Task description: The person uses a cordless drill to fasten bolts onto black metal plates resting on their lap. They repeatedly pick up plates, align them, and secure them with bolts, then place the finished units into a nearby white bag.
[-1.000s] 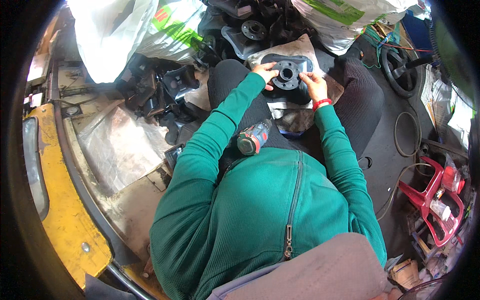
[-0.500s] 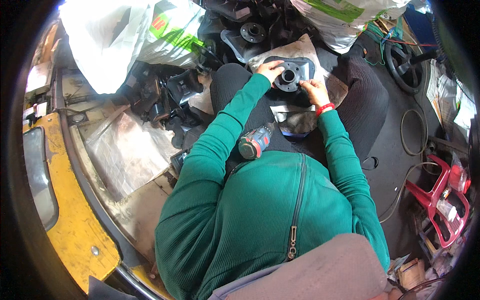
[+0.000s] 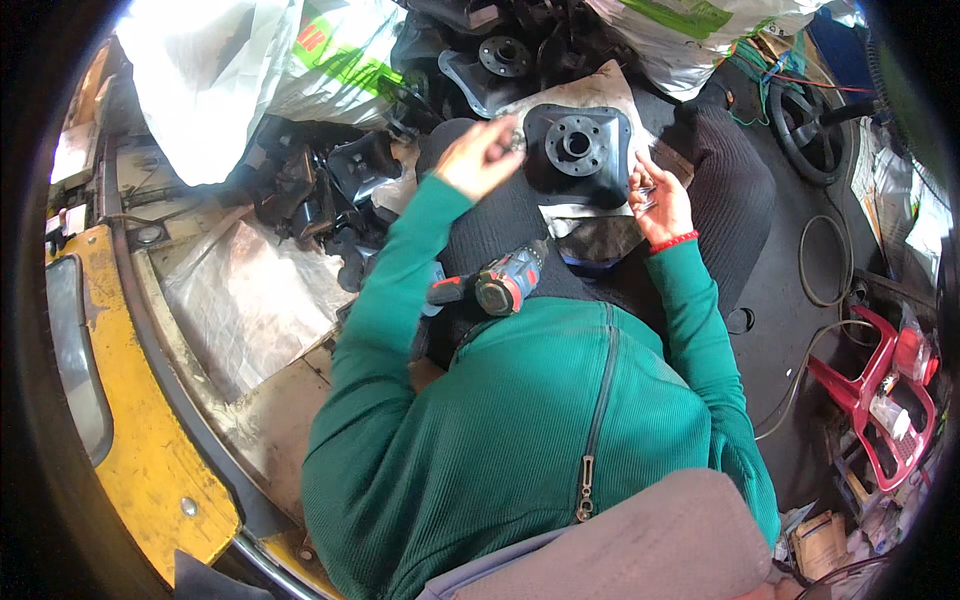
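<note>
Between my knees lies a black square housing (image 3: 545, 178) with a round flange around a central hole, resting on a stained sheet (image 3: 612, 92). My left hand (image 3: 478, 160) is raised just left of the housing, slightly blurred, its fingertips pinched on something small and dark that I cannot make out. To the right of the housing, my right hand (image 3: 664, 208) is turned partly palm up, with its fingers curled around several small shiny pieces that look like screws (image 3: 647, 196). A cordless drill (image 3: 508, 284) in blue, grey and red lies across my lap.
More black housings (image 3: 505, 58) are heaped beyond my knees and to the left (image 3: 365, 165). White bags (image 3: 205, 85) stand at the far left and far right. A black steering wheel (image 3: 806, 135), a looped cable (image 3: 822, 265) and a red plastic stool (image 3: 868, 385) are on the right.
Both hands have come off the housing's flange: the left moved left and toward me, the right moved slightly right and turned palm up. The drill's handle now shows.
</note>
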The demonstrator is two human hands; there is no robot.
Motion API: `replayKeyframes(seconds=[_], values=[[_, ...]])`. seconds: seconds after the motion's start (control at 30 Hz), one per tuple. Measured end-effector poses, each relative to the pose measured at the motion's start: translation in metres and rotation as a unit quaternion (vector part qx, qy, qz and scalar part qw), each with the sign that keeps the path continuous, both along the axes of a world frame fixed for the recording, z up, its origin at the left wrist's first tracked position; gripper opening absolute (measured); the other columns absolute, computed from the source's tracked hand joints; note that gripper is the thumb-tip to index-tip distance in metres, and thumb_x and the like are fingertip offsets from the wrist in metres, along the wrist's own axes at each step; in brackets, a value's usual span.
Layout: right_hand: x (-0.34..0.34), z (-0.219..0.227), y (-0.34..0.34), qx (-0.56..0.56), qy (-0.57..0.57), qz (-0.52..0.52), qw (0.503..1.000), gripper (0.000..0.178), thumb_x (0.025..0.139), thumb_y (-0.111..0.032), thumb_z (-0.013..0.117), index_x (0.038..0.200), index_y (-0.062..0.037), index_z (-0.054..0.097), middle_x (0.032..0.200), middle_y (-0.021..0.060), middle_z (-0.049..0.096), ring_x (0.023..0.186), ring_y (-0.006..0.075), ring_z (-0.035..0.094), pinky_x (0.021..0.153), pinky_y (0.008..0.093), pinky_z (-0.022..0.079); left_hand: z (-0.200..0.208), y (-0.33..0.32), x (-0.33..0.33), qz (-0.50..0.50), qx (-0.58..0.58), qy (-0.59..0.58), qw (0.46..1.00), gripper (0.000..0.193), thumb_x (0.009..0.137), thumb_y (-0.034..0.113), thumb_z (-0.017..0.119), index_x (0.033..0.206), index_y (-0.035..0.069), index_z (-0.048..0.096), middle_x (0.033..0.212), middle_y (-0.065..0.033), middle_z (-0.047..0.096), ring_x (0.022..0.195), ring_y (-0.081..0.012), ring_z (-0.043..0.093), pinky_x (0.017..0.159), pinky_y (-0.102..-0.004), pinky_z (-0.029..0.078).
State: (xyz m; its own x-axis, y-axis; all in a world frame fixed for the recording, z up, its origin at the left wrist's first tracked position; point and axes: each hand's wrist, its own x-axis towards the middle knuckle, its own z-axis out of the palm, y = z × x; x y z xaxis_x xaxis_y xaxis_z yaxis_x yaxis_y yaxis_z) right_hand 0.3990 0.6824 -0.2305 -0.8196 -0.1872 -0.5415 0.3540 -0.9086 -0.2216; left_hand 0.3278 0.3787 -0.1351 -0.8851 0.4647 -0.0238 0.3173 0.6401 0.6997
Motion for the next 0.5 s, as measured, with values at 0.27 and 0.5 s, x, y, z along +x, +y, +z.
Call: replayKeyframes(seconds=[0.27, 0.5], values=[[0.018, 0.037, -0.034, -0.046, 0.112, 0.011, 0.993, 0.051, 0.089, 0.000, 0.044, 0.137, 0.0015, 0.027, 0.141, 0.0251, 0.033, 0.128, 0.0332, 0.040, 0.091, 0.0362, 0.050, 0.036, -0.024, 0.129, -0.116, -0.165, -0.091, 0.975, 0.073, 0.068, 0.020, 0.070, 0.134, 0.012, 0.042, 0.113, -0.0110, 0.055, 0.095, -0.0317, 0.059, 0.084, -0.0373, 0.049], [0.013, 0.029, -0.038, -0.050, 0.104, 0.046, 0.992, 0.049, 0.093, -0.014, 0.052, 0.137, -0.0040, 0.033, 0.137, 0.0171, 0.041, 0.124, 0.0262, 0.046, 0.088, 0.0348, 0.052, 0.061, -0.036, 0.113, -0.042, 0.019, -0.178, 0.983, 0.054, 0.066, 0.014, 0.077, 0.115, 0.004, 0.058, 0.124, -0.0119, 0.056, 0.099, -0.0198, 0.062, 0.086, -0.0316, 0.049]])
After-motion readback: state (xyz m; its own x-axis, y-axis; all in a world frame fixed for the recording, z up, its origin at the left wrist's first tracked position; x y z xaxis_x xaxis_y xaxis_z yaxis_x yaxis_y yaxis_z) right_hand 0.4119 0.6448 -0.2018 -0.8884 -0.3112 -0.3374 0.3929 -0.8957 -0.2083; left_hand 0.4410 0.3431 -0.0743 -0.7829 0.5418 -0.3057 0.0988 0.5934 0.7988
